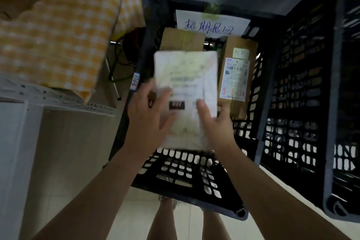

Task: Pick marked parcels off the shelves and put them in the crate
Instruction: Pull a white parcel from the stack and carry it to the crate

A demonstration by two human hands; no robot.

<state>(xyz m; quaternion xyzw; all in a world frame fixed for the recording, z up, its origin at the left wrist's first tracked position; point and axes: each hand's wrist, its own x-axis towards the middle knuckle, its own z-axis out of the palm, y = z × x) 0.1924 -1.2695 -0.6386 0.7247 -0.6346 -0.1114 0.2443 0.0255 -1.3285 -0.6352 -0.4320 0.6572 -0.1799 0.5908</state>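
Currently white parcel held over the open black crate, near a labelled brown box inside. The right hand pinches its lower corner, thumb on top. The left hand has its fingers spread flat on the parcel's face, blurred.

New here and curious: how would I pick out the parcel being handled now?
Find the black slatted crate. Over its middle is a flat white parcel gripped by the right hand. The boxes behind it are brown; it alone is white.
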